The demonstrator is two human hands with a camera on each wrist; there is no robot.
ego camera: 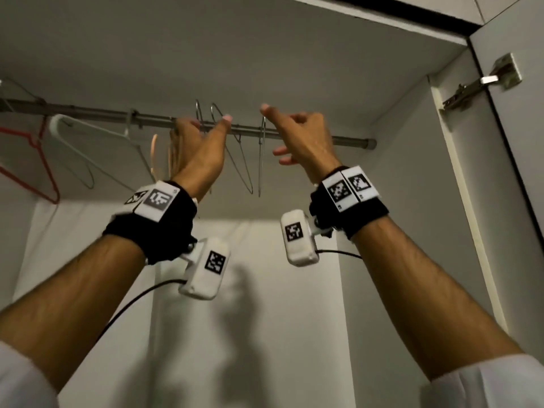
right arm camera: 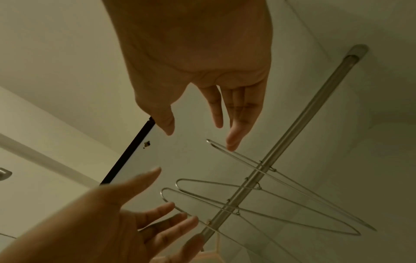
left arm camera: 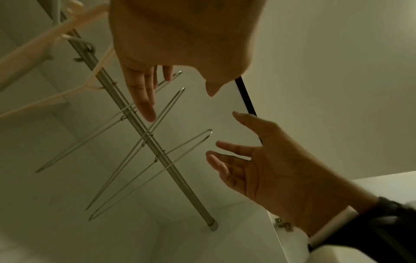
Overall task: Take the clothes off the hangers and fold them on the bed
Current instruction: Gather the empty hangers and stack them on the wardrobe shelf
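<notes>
I am looking up into a wardrobe. Three bare wire hangers (ego camera: 245, 163) (left arm camera: 135, 151) (right arm camera: 270, 210) hang on a metal rail (ego camera: 312, 137) (left arm camera: 180, 179) (right arm camera: 303, 115). No clothes show on any hanger. My left hand (ego camera: 207, 122) (left arm camera: 178, 99) is raised at the rail, its straight fingers by the leftmost wire hangers and holding nothing. My right hand (ego camera: 273, 131) (right arm camera: 198, 135) is raised just right of it, fingers spread. One fingertip lies close to the end of the right wire hanger (right arm camera: 216, 144); I cannot tell whether it touches.
Further left on the rail hang a peach hanger (ego camera: 154, 154), a white plastic hanger (ego camera: 88, 142) and a red hanger (ego camera: 38, 163), all bare. The wardrobe's open door with its hinge (ego camera: 482, 81) stands at the right. White back panels lie behind the rail.
</notes>
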